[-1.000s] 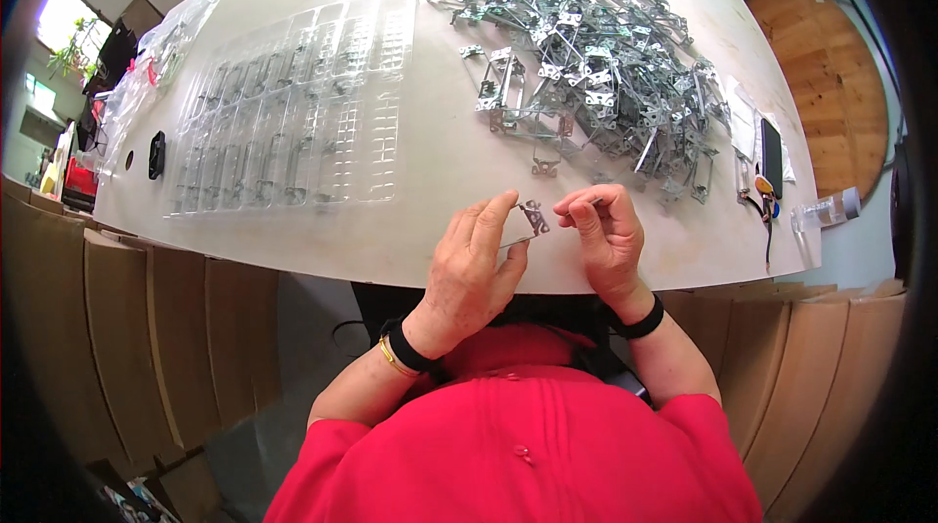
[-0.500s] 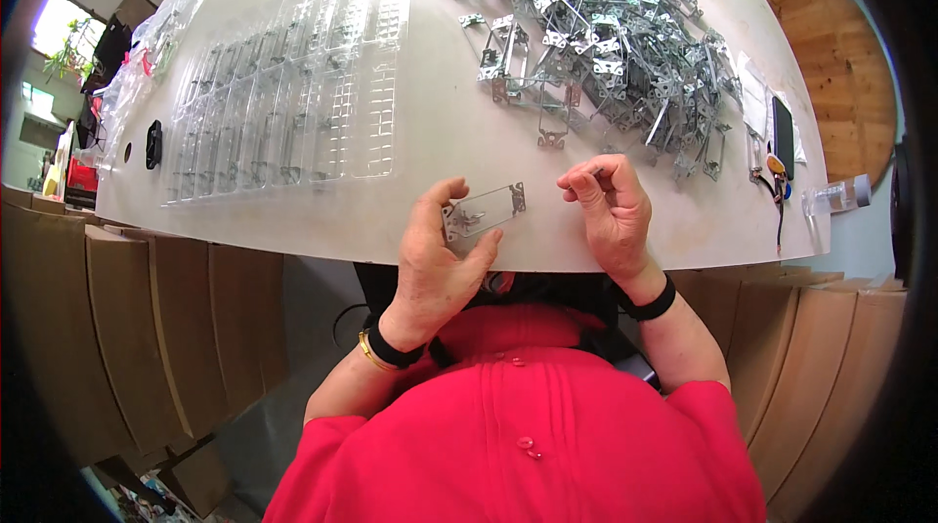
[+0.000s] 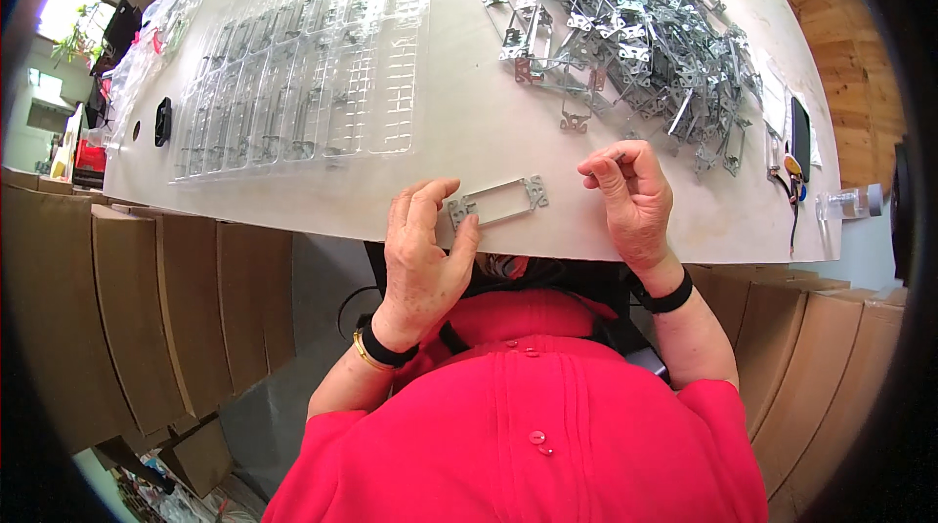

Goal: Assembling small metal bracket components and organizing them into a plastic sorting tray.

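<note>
A slim metal frame (image 3: 536, 193), an open rectangle with a pierced plate at each end, is at the near side of the worktop (image 3: 459, 123), in front of the seated person. The left hand (image 3: 422, 250) has its thumb and fingers closed about the frame's left end, leaving the long bars and the right plate free; from here I can't tell whether the frame rests on the surface or is held just above it. The right hand (image 3: 637, 206) is well apart from the left, off to the right of the frame, its thumb and forefinger pinched on a small dark piece (image 3: 619, 157), too tiny to make out.

Beyond the right hand, a tangled pile of similar metal frames (image 3: 635, 54) spreads over the far right, a few stragglers lying loose along its near left edge. Far left lies a clear plastic tray (image 3: 422, 83), with metal parts in many of its long compartments. Left of that sit a small black object (image 3: 162, 123) and some crumpled clear plastic (image 3: 161, 54). At the right edge I see a dark phone-like slab (image 3: 801, 132), an orange-handled tool (image 3: 792, 167) and a clear tube with a grey cap (image 3: 845, 204). Cardboard boxes (image 3: 186, 298) line both sides below.
</note>
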Motion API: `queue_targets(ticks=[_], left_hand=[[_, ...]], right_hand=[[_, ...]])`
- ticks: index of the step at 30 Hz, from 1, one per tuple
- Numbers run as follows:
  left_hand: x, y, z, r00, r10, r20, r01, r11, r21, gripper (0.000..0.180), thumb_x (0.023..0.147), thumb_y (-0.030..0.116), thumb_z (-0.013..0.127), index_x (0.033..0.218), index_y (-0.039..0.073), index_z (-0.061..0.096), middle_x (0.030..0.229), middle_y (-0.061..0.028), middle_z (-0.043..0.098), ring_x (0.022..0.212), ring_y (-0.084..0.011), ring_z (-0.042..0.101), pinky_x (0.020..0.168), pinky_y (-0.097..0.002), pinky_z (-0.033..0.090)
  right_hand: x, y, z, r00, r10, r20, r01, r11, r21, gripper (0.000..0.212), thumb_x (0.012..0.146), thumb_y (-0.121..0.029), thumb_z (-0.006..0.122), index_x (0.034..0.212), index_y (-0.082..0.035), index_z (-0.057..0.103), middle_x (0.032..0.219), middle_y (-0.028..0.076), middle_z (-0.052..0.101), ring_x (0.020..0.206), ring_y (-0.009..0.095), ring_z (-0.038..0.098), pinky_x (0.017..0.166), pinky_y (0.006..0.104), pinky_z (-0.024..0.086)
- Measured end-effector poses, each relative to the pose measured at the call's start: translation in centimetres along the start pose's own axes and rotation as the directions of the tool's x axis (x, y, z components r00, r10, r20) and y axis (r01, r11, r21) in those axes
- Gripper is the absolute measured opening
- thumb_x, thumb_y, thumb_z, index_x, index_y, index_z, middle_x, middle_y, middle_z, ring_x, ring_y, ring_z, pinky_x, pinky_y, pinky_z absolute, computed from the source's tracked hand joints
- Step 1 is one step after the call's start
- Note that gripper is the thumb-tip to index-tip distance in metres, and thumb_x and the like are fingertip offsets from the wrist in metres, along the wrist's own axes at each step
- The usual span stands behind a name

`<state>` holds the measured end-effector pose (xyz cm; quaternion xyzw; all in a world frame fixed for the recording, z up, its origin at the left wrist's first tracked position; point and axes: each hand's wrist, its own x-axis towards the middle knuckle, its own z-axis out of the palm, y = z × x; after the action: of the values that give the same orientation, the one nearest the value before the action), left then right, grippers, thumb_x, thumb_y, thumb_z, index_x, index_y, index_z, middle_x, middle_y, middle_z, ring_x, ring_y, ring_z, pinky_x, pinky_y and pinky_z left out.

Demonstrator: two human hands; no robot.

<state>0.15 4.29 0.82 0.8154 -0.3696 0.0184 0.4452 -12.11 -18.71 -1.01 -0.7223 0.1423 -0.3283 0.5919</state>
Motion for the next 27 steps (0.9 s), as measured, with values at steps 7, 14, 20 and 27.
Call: queue_targets(ticks=[7, 14, 20, 27], left_hand=[[0.3, -0.4, -0.1, 1.0, 0.02, -0.017, -0.02, 1.0, -0.011, 0.02, 0.091, 0.001, 0.077, 0.11, 0.001, 0.071, 0.104, -0.015, 0.07, 0.091, -0.0295, 0.067, 0.082, -0.0394, 0.055], [0.9, -0.5, 0.0, 0.997, 0.08, 0.005, -0.08, 0.997, -0.02, 0.015, 0.088, -0.001, 0.077, 0.101, 0.002, 0.07, 0.095, -0.0143, 0.069, 0.089, -0.0334, 0.067, 0.077, -0.0425, 0.054], [1.4, -0.6, -0.5, 0.987, 0.121, 0.102, -0.119, 0.992, -0.031, 0.013, 0.087, -0.002, 0.076, 0.094, 0.002, 0.066, 0.088, -0.0156, 0.068, 0.086, -0.0362, 0.066, 0.077, -0.045, 0.053], [2.2, -0.3, -1.4, 0.956, 0.175, 0.237, -0.163, 0.984, -0.069, 0.012, 0.089, 0.002, 0.075, 0.094, 0.003, 0.064, 0.086, -0.0162, 0.067, 0.085, -0.0389, 0.067, 0.077, -0.0473, 0.053]], right_hand=[[0.0, -0.1, 0.0, 1.0, -0.005, 0.017, 0.006, 1.0, -0.028, 0.014, 0.11, -0.016, 0.069, 0.109, -0.003, 0.061, 0.097, 0.004, 0.074, 0.084, 0.008, 0.066, 0.078, 0.0242, 0.054], [-0.1, 0.0, -0.2, 1.0, 0.027, 0.013, -0.027, 1.0, -0.015, 0.014, 0.11, -0.016, 0.069, 0.109, -0.004, 0.061, 0.097, 0.004, 0.074, 0.083, 0.009, 0.066, 0.079, 0.025, 0.055], [-0.1, 0.3, -0.2, 1.0, 0.021, 0.022, -0.02, 0.999, -0.033, 0.016, 0.11, -0.018, 0.069, 0.109, -0.004, 0.06, 0.097, 0.005, 0.074, 0.083, 0.009, 0.068, 0.079, 0.026, 0.057], [-0.1, 0.2, -0.2, 0.999, 0.044, 0.008, -0.044, 0.999, -0.031, 0.017, 0.11, -0.018, 0.069, 0.108, -0.004, 0.06, 0.095, 0.005, 0.074, 0.082, 0.009, 0.067, 0.078, 0.0253, 0.056]])
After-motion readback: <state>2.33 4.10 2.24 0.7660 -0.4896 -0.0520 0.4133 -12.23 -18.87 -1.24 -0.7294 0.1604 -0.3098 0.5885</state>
